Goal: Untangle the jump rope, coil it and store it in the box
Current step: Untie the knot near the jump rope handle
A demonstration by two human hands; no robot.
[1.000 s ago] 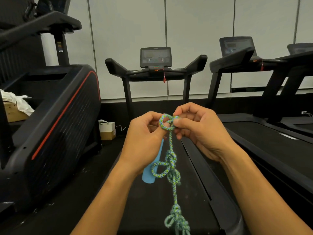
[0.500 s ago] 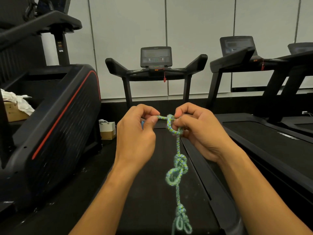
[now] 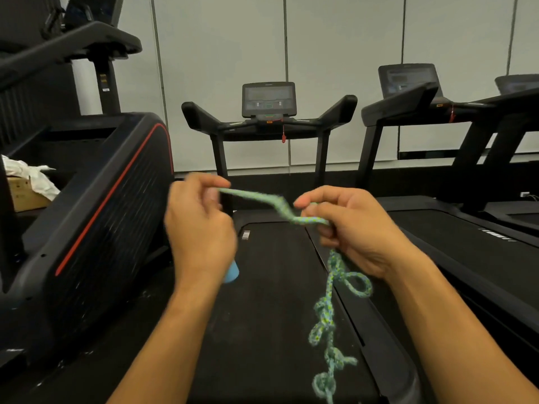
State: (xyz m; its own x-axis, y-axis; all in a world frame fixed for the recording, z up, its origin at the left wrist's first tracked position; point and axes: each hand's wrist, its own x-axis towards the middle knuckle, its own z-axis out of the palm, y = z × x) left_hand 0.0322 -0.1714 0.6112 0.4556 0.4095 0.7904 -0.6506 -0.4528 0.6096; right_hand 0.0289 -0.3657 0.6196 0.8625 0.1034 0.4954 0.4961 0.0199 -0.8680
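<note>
Green rope (image 3: 326,313), knotted, hanging

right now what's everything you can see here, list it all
rope: one, green-blue, stretched between both hands, knotted length hanging below the right
handle: one, light blue, sticking out under the left hand
treadmills: three, black, one ahead, two to the right
machine: one, black with red stripe, left
box: one, cardboard, far left
cloth: one, white, on the box
left hand: pinches one rope end
right hand: grips the rope above the knots
</note>
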